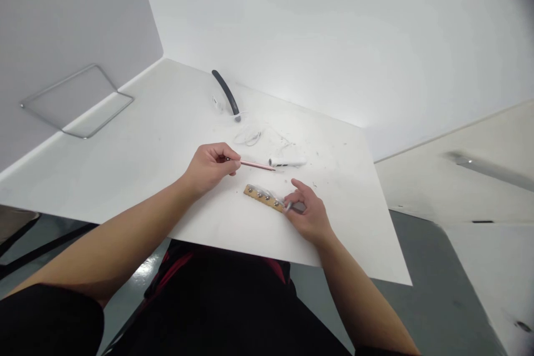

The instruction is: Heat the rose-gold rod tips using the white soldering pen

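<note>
Pencil point(255, 164) pinched in my left hand point(211, 168); my right hand point(307, 216) narrows at the right end of a studded wooden strip point(263, 198), holding what I cannot tell.

Wooden strip point(263, 198) blocks way between left hand point(211, 168), right hand point(307, 214).

black handle point(226, 92), wire frame point(62, 83), coiled white cable point(248, 136)

**Studded wooden strip point(263, 198) lies nearest on laminate desk point(125, 144)**
Behind it: slim pencil point(256, 164), plastic cylinder point(287, 162), coiled cable point(248, 136), curved rubber bar point(226, 92); wire frame point(106, 79) far left.
</note>
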`<act>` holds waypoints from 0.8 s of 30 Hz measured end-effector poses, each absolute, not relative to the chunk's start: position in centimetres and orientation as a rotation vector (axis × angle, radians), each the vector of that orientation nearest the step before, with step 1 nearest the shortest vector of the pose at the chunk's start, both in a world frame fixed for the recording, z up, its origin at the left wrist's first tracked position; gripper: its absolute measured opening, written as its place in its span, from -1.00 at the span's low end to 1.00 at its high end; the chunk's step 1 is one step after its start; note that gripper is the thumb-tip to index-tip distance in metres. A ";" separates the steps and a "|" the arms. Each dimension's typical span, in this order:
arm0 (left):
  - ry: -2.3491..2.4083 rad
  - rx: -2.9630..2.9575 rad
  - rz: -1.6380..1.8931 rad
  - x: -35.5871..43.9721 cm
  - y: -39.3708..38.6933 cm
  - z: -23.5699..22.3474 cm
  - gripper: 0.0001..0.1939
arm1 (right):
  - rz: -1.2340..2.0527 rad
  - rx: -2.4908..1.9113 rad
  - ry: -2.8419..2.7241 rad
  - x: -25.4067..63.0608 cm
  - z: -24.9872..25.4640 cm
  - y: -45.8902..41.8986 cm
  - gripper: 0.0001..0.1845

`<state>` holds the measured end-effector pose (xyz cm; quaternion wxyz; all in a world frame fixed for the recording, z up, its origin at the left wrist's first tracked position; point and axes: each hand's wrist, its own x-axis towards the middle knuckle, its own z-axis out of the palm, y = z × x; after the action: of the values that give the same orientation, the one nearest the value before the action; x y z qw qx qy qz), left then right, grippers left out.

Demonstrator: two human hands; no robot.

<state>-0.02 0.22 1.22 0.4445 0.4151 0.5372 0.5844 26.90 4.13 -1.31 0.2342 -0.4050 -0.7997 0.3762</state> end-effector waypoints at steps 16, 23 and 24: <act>1.349 1.059 1.481 0.1 0.0 1.7 -0.96 | 0.970 -1.060 -2.169 26.8 -1.3 3.7 -0.31; 1.347 1.056 1.493 0.0 0.1 1.6 -0.96 | 1.059 -1.136 -2.031 26.8 -1.4 3.8 -0.31; 1.347 1.053 1.494 0.0 0.1 1.6 -0.96 | 1.093 -1.138 -1.975 26.7 -1.4 3.9 -0.31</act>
<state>0.01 0.09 1.63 0.4218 0.4205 0.5379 0.5966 26.74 3.93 -1.40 0.3022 -0.4291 -0.7448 0.4121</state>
